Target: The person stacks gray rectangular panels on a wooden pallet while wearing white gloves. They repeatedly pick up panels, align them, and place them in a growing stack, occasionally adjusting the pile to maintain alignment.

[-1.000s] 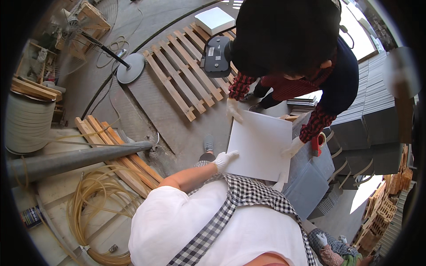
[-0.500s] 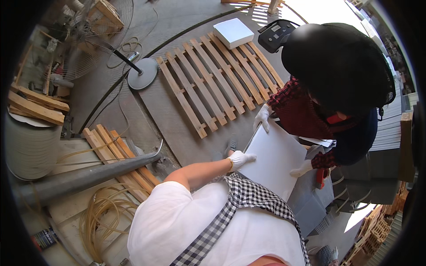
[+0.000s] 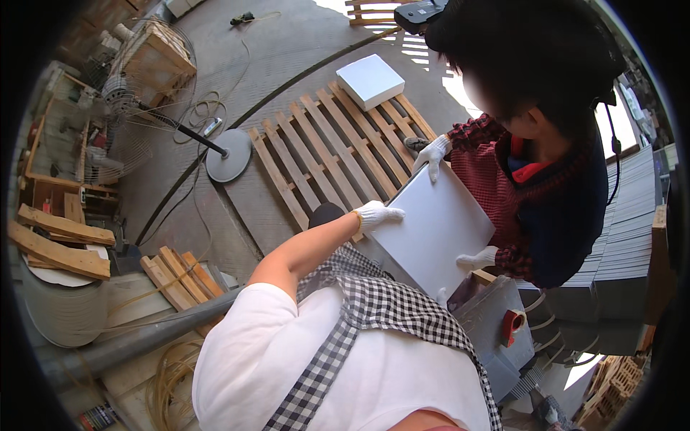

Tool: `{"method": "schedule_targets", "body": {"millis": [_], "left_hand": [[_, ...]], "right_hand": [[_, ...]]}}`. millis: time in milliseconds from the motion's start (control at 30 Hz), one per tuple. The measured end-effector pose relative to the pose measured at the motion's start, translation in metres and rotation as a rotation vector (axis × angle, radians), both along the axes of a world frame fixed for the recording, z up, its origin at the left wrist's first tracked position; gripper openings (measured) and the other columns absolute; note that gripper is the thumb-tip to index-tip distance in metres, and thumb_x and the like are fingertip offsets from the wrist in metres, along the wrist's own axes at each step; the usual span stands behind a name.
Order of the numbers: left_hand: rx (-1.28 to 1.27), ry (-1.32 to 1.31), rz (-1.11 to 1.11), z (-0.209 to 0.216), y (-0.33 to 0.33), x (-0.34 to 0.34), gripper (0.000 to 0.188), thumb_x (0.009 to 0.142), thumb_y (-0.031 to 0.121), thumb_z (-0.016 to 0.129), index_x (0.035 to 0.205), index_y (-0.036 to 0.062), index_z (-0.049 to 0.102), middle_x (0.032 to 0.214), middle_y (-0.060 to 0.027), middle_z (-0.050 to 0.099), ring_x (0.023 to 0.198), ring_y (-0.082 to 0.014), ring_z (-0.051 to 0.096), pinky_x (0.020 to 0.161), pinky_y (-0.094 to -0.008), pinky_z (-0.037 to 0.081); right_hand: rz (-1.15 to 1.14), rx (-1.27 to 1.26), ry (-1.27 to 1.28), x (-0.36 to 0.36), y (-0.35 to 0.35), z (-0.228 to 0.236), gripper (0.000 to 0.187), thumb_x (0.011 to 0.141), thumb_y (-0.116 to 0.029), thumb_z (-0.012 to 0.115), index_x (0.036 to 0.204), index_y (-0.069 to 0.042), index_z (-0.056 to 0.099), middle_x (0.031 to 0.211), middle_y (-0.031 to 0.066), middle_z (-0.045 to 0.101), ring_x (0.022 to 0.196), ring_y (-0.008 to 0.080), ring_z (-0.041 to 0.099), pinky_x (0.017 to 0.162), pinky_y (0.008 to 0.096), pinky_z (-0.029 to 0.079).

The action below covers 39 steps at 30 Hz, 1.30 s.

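Note:
A flat white rectangular slab [image 3: 431, 219], perhaps a stack of sheets, is held level between me and a co-worker. My white-gloved left hand [image 3: 379, 215] grips its left edge, thumb lying on top. At the near edge a bit of my gloved right hand [image 3: 441, 296] shows against the slab; my apron and body hide the rest. The co-worker's gloved hands hold the slab's far corner [image 3: 433, 154] and right side [image 3: 477, 259]. Beyond it, a slatted wooden pallet [image 3: 316, 147] lies on the floor, bearing a similar white block [image 3: 370, 80] at its far end.
A fan's round base [image 3: 228, 155] stands left of the pallet. Wooden planks [image 3: 180, 276], a grey pipe [image 3: 144, 327] and coiled hose [image 3: 172, 384] lie at my left. To the right are a grey surface with a red tape roll [image 3: 512, 327] and tall sheet stacks [image 3: 625, 230].
The slab has shifted toward the pallet, carried by me and the co-worker. The co-worker has moved forward with it. A bit of my right hand now shows at the near edge.

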State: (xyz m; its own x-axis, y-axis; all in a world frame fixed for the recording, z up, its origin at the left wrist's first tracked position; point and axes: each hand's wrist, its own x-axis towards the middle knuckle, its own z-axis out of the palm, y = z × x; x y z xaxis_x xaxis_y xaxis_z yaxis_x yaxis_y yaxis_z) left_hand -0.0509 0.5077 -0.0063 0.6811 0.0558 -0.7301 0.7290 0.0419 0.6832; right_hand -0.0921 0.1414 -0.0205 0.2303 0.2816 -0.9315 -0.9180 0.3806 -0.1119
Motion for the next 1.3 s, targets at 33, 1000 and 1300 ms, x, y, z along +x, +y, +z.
{"method": "schedule_targets", "body": {"millis": [33,1000,1300], "left_hand": [[-0.012,-0.027,0.017,-0.016,0.018,0.01,0.079,0.078,0.057,0.077,0.119,-0.0099,0.067,0.112,-0.0176,0.07,0.1,-0.0244,0.068,0.087,-0.0331,0.052],[0.281,-0.225,-0.376,-0.266,0.536,0.51,0.083,0.064,0.067,0.073,0.11,-0.0011,0.069,0.102,-0.0212,0.071,0.093,-0.033,0.07,0.083,-0.038,0.054],[0.477,-0.231,-0.252,-0.429,0.659,0.568,0.093,0.064,0.072,0.075,0.11,-0.0086,0.071,0.104,-0.0277,0.071,0.096,-0.0357,0.071,0.087,-0.0399,0.056]], "right_hand": [[0.02,0.011,0.012,0.014,0.013,0.001,0.062,0.095,-0.051,0.063,0.132,-0.002,0.054,0.126,0.0175,0.061,0.115,0.0332,0.058,0.101,0.0518,0.048],[-0.06,0.104,-0.146,0.425,0.525,-0.346,0.063,0.082,-0.038,0.081,0.131,-0.005,0.059,0.126,0.0137,0.063,0.119,0.0346,0.059,0.103,0.0604,0.049],[0.275,0.049,-0.264,0.522,0.645,-0.507,0.078,0.089,-0.05,0.072,0.146,-0.006,0.043,0.143,0.0189,0.05,0.129,0.0362,0.052,0.102,0.0555,0.049]]}}
